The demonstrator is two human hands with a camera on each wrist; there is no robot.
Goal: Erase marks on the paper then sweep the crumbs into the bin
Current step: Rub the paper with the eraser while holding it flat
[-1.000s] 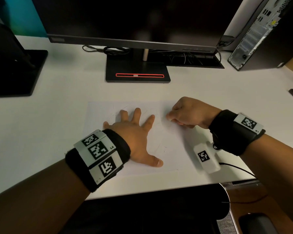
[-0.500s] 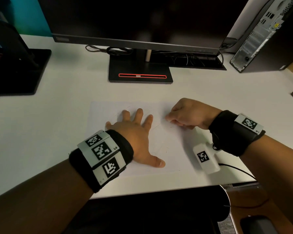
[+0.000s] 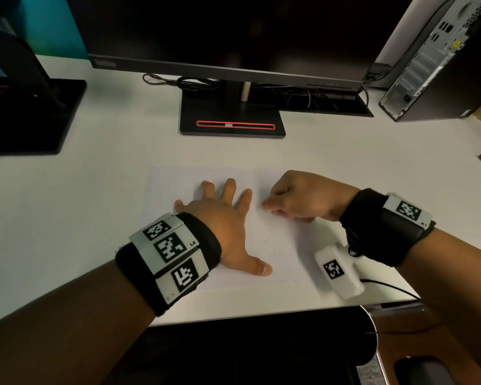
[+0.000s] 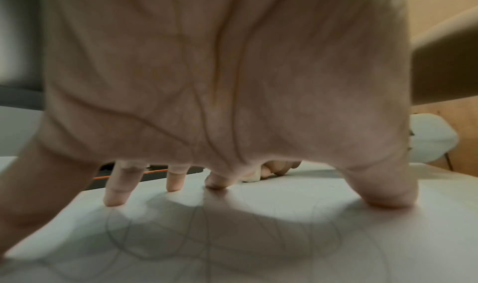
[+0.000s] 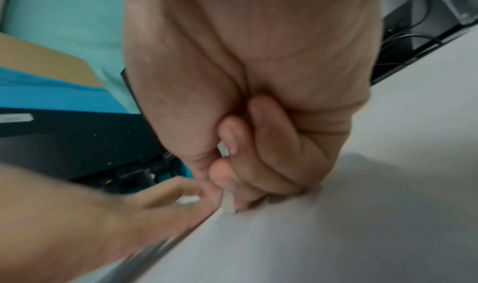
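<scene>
A white sheet of paper with faint pencil lines lies flat on the white desk. My left hand presses on it with its fingers spread straight, fingertips down on the sheet. Just right of it, my right hand is curled round a small white eraser, whose tip touches the paper. The same eraser shows past my left fingers in the left wrist view. Pencil loops run under my left palm. No bin is in view.
A monitor stand sits behind the paper, under a dark monitor. A second black stand is at the far left and a computer tower at the far right. The desk's front edge runs just below my wrists.
Both hands stay in nearly the same spot on the paper. My right hand's fingertips with the eraser have shifted only slightly on the sheet.
</scene>
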